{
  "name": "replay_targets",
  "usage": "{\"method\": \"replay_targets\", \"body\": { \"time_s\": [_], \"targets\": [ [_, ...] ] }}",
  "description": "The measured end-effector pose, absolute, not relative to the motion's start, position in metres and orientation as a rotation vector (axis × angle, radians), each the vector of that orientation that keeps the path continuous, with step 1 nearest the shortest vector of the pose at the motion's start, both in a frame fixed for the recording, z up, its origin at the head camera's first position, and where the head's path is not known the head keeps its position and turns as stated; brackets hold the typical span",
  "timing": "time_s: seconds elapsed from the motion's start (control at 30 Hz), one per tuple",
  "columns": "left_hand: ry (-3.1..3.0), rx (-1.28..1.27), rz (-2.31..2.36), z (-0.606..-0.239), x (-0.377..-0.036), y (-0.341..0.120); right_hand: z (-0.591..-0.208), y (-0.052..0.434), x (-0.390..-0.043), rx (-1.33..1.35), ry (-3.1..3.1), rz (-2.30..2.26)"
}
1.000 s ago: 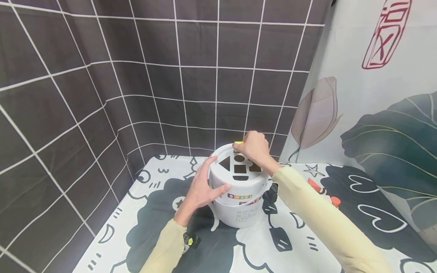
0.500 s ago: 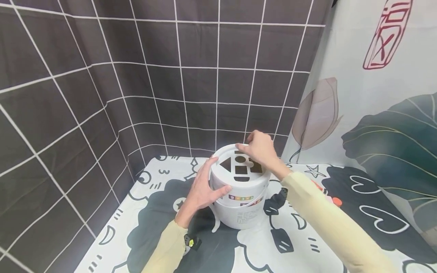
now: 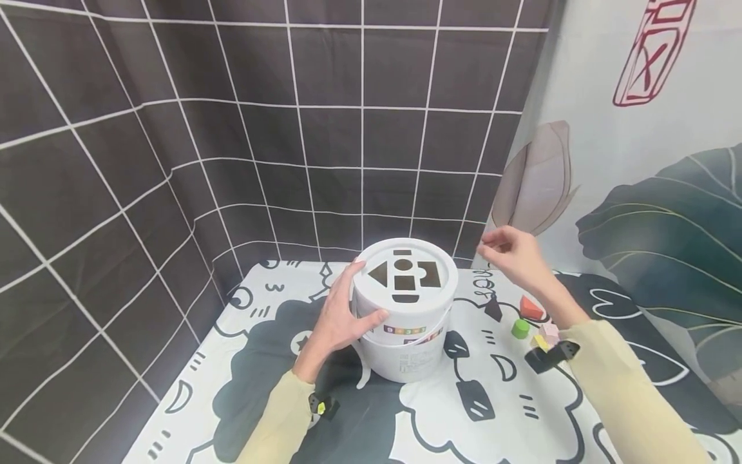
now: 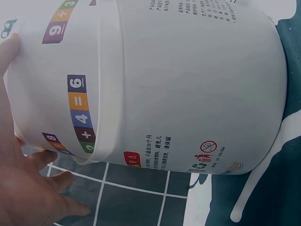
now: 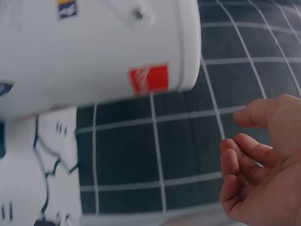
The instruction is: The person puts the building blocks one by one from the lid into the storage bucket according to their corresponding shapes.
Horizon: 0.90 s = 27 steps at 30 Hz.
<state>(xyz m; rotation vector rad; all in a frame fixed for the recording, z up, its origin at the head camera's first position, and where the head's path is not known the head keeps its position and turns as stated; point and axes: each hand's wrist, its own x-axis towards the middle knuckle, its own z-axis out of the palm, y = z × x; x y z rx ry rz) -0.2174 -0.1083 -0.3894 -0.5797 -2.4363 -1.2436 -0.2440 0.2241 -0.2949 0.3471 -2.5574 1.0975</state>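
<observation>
Here, the left hand [image 3: 339, 317] rests wide-spread against the white bucket [image 3: 408, 357]; the right hand [image 3: 516, 258], loosely curled and free, hovers apart. Whatever the lidded bucket contains is hidden.

Head view: lower print [image 3: 411, 365] on bucket [image 3: 406, 314] too small for you to read; your black wrist device [image 3: 551, 357] partly covers the yellow block [image 3: 540, 341]. Right wrist view: bucket blurred, cut off top and left.
</observation>
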Motion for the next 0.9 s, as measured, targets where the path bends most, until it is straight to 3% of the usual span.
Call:
{"method": "replay_targets", "body": {
  "time_s": [0.43, 0.9],
  "targets": [
    [-2.436, -0.586, -1.244, -0.389, -0.216, -0.109, -0.349, 0.282, -0.219, 0.151, -2.637, 1.1],
    [-2.43, -0.588, -1.253, -0.39, -0.216, -0.108, -0.406, 0.307, -0.194, -0.18, -2.602, 1.068]
  ]
}}
